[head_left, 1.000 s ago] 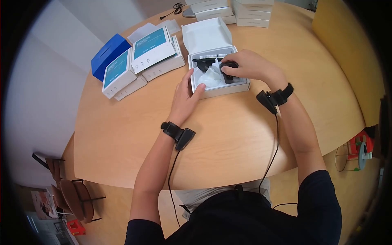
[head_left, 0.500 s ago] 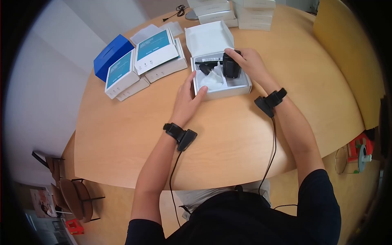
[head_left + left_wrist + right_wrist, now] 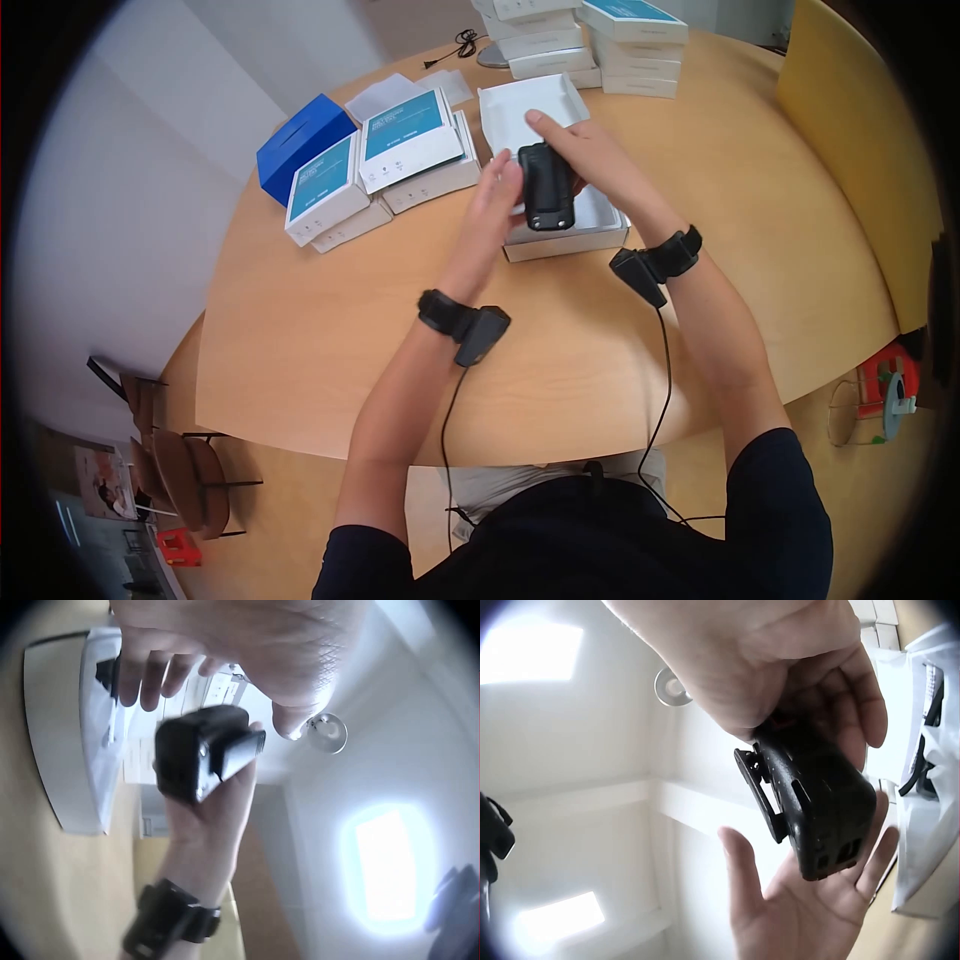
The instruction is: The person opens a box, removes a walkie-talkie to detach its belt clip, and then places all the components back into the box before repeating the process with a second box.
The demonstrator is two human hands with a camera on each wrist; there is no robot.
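My right hand (image 3: 600, 165) grips a chunky black device with a belt clip (image 3: 549, 190), held up over the front of an open white box (image 3: 567, 243). The clip (image 3: 761, 796) stands off one face of the device in the right wrist view. My left hand (image 3: 490, 215) is raised on the device's left side. Its fingers and thumb are spread, with the palm turned to the device, as the right wrist view shows. Inside the box, a black cable (image 3: 924, 742) lies beside white wrapping. In the head view the hands and device hide much of the box's inside.
White boxes with teal labels (image 3: 408, 130) lie stacked at the left, beside a blue box (image 3: 305, 145). More white boxes (image 3: 640, 60) are piled at the back. A coiled black cord (image 3: 465, 42) lies at the far edge. A yellow panel (image 3: 850, 150) borders the table's right side.
My right hand has lifted the black device out of the box and brought it nearer and left. My left hand has let go of the box's side and risen beside the device.
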